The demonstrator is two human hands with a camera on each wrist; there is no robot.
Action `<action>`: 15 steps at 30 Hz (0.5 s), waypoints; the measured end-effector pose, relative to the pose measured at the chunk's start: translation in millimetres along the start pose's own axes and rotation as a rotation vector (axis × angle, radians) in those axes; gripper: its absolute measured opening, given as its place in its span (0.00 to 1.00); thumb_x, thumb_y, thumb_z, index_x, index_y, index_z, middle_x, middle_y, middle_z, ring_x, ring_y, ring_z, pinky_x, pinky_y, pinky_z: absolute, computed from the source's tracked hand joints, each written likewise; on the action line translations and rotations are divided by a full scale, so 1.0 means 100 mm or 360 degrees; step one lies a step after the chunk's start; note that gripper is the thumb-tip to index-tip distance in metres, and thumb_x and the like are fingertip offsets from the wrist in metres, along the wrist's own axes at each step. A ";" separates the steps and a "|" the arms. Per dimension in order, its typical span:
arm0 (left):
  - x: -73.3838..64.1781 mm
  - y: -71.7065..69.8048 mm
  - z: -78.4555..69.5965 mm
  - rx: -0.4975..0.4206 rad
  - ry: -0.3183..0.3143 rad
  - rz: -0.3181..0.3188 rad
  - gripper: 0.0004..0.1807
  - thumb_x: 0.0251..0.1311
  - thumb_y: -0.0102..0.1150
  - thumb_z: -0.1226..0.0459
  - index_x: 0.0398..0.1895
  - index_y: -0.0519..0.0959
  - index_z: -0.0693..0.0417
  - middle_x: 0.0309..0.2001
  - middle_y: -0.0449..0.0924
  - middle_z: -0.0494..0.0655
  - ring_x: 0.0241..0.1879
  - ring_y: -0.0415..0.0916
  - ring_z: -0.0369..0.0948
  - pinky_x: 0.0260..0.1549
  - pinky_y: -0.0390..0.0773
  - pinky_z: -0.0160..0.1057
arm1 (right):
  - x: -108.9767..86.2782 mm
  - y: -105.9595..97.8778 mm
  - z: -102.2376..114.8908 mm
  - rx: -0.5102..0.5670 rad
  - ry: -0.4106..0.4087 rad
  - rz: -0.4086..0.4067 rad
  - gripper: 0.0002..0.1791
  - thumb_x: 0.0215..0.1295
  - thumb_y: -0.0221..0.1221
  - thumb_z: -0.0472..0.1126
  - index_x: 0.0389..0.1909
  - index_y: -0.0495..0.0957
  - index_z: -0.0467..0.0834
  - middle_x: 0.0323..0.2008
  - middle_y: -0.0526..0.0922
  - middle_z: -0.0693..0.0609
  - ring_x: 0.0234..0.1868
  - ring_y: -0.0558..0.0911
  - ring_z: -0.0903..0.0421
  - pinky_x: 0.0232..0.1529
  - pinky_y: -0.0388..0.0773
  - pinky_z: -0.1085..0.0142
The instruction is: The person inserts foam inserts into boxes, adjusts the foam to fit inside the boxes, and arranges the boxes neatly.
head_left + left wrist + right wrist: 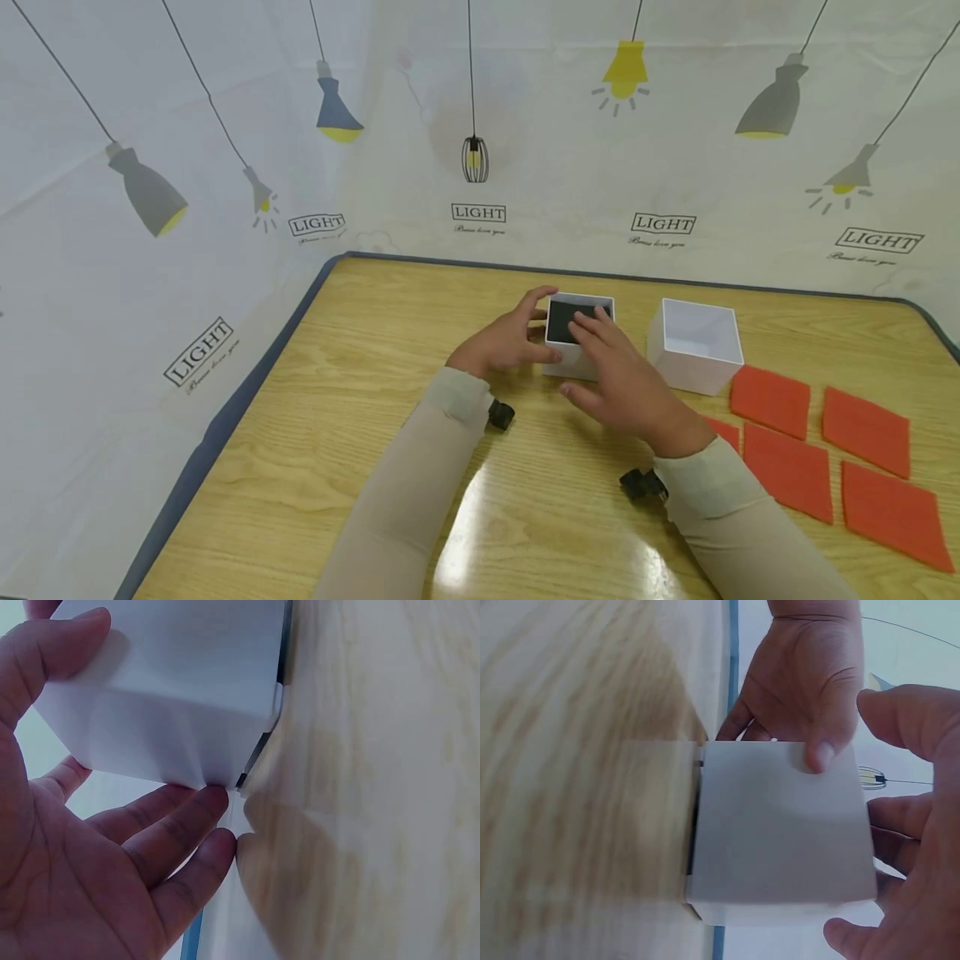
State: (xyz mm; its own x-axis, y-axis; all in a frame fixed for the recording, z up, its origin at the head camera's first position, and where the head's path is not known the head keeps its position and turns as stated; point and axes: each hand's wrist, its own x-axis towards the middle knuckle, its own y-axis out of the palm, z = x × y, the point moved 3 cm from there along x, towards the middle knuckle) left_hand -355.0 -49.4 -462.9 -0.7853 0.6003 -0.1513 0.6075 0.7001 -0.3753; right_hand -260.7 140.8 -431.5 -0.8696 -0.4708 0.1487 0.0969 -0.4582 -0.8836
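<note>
A white open-topped box stands on the wooden table, with a flat black piece inside near its rim. My left hand holds this box at its left side. In the left wrist view the thumb lies on one face of the box, while the other fingers are at the adjoining side. Over the opening, my right hand reaches with extended fingers that touch the black piece. Its thumb is spread away from the front face, which shows plainly in the right wrist view.
A second white box, with its top open, stands just to the right. Several red-orange squares lie flat on the table at the right. White cloth printed with lamps surrounds the table's far and left edges.
</note>
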 end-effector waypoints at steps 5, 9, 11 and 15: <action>0.01 -0.01 0.03 0.0001 -0.0002 -0.0025 0.58 0.61 0.75 0.59 0.84 0.45 0.23 0.81 0.57 0.54 0.78 0.65 0.51 0.73 0.67 0.54 | -0.02 -0.05 0.02 -0.0019 -0.0014 -0.0031 0.48 0.70 0.69 0.49 0.82 0.57 0.36 0.84 0.54 0.40 0.85 0.44 0.38 0.76 0.58 0.35; 0.01 -0.03 0.04 0.0012 0.0008 -0.0044 0.58 0.60 0.75 0.59 0.84 0.44 0.25 0.81 0.58 0.55 0.77 0.65 0.51 0.74 0.66 0.54 | -0.03 -0.07 0.04 -0.0015 -0.0019 -0.0045 0.48 0.70 0.69 0.51 0.82 0.57 0.37 0.84 0.53 0.42 0.86 0.44 0.39 0.76 0.58 0.35; 0.01 -0.04 0.04 0.0032 0.0008 -0.0055 0.59 0.61 0.75 0.59 0.85 0.44 0.26 0.81 0.58 0.55 0.77 0.66 0.52 0.74 0.66 0.54 | -0.03 -0.07 0.06 0.0002 -0.0017 -0.0045 0.48 0.70 0.69 0.51 0.82 0.57 0.37 0.84 0.53 0.42 0.86 0.44 0.39 0.76 0.58 0.36; -0.01 -0.08 0.05 0.0036 0.0002 -0.0079 0.59 0.61 0.74 0.61 0.86 0.43 0.28 0.81 0.58 0.55 0.77 0.66 0.52 0.73 0.67 0.53 | -0.02 -0.07 0.09 0.0024 -0.0020 -0.0047 0.48 0.69 0.69 0.51 0.82 0.58 0.37 0.84 0.54 0.42 0.86 0.44 0.40 0.76 0.59 0.36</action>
State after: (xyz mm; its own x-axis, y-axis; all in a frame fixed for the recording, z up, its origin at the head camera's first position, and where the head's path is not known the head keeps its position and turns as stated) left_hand -359.7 -57.2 -464.5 -0.8142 0.5656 -0.1306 0.5649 0.7201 -0.4029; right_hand -254.9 138.2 -421.3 -0.8660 -0.4664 0.1805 0.0785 -0.4833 -0.8720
